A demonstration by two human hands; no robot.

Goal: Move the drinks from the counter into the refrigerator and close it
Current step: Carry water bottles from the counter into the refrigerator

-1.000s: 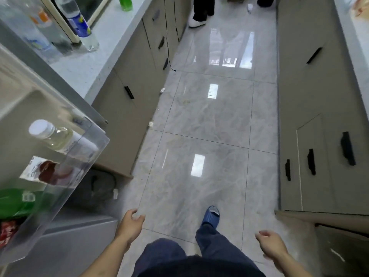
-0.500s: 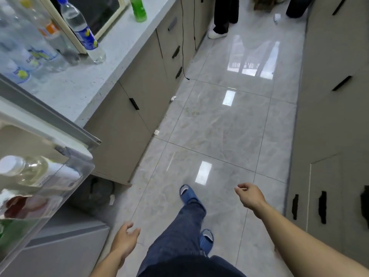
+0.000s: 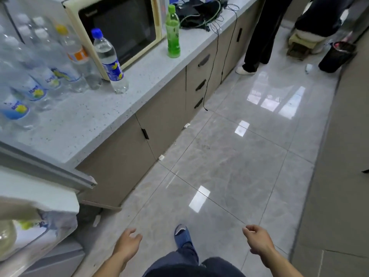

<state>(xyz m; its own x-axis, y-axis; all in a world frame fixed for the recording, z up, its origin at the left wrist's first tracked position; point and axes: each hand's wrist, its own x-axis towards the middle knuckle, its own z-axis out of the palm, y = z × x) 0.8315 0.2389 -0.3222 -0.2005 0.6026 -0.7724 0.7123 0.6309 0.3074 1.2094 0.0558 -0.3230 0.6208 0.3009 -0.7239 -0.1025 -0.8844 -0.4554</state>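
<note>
On the speckled counter (image 3: 95, 116) at the upper left stand several clear water bottles with blue labels (image 3: 38, 84), one blue-capped bottle (image 3: 108, 60) apart from them, an orange-labelled bottle (image 3: 74, 50) and a green bottle (image 3: 173, 33) further along. The open refrigerator door (image 3: 40, 196) fills the lower left; its shelf (image 3: 36, 234) holds a bottle. My left hand (image 3: 127, 245) and my right hand (image 3: 258, 240) hang low over the floor, both holding nothing, fingers loosely curled.
A cream microwave (image 3: 119, 27) stands behind the bottles, with a tangle of black cables (image 3: 199, 11) beyond. Cabinets (image 3: 165, 108) run below the counter. Two other people's legs (image 3: 259, 37) and a black bin (image 3: 337, 56) stand at the far end. My blue slipper (image 3: 182, 235) is on the grey tiles.
The view has tilted up and forward along the counter, showing more bottles and the microwave. My right hand dropped lower; my left hand stays low beside the refrigerator door.
</note>
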